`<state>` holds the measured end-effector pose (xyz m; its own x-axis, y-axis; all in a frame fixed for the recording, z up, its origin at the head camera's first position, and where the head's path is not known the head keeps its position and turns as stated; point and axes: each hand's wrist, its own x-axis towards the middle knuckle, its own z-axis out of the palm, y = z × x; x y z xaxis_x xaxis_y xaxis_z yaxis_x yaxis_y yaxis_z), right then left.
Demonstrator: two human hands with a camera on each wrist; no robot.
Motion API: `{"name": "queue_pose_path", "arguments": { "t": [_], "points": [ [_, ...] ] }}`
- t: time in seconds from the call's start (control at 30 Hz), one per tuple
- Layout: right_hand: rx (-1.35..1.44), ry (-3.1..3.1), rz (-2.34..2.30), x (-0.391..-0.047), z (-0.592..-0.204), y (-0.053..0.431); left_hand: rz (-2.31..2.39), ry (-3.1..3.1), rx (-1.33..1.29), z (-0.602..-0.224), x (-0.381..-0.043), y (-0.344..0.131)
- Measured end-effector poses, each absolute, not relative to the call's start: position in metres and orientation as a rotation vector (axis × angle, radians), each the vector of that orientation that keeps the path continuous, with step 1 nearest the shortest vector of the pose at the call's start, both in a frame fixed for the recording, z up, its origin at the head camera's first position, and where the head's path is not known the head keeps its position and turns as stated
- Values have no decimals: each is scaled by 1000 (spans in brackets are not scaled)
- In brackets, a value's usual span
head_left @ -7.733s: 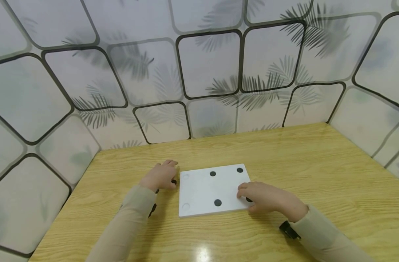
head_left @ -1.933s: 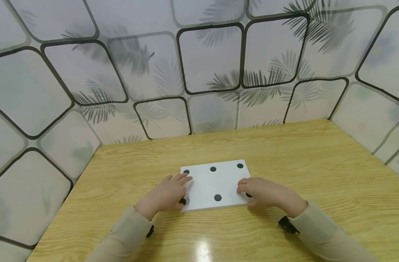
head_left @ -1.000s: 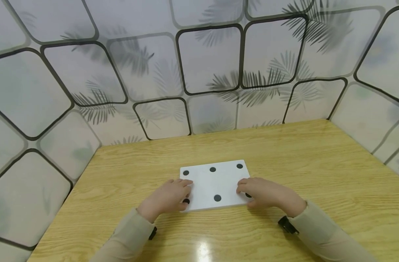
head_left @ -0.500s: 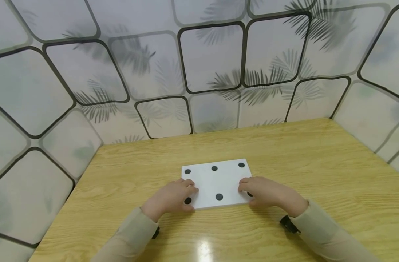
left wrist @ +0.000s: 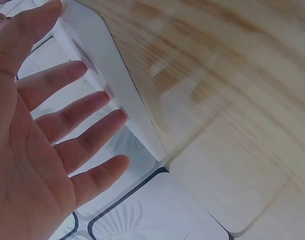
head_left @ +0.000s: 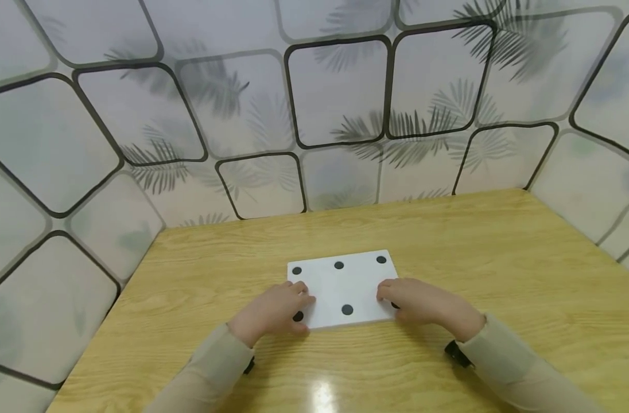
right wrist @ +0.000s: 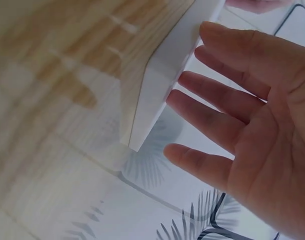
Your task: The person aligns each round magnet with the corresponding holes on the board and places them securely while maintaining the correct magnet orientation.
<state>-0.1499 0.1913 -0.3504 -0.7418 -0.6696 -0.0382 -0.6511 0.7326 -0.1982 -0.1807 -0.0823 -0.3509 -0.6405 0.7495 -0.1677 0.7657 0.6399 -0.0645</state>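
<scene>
A white rectangular board lies flat on the table, with several black round discs along its two long sides. My left hand rests over the board's left end, beside the near-left disc. Its fingers are spread and loosely bent in the left wrist view, fingertips right at the board's surface. Over the right end rests my right hand, partly covering the near-right disc. In the right wrist view its extended fingers touch the board's top close to the edge. Neither hand grips anything.
The wood-grain table extends around the board on all sides. Padded-looking patterned fabric walls with leaf prints stand behind it and at both sides. A small black device sits at the right sleeve.
Earlier, the two left spots were bare pale circles and my left hand was beside the board near loose black discs. Both spots now hold discs; that hand has moved onto the board and slightly rightward.
</scene>
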Motion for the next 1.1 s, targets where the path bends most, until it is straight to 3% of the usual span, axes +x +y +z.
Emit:
{"name": "queue_pose_path", "arguments": {
  "t": [0.77, 1.1],
  "points": [
    [-1005, 2793, -394, -162, -343, 204, -24, 2830, 1155, -340, -188, -74],
    [-1183, 3153, -594, -152, -315, 185, 102, 3171, 1122, -312, -161, -59]
  ]
}}
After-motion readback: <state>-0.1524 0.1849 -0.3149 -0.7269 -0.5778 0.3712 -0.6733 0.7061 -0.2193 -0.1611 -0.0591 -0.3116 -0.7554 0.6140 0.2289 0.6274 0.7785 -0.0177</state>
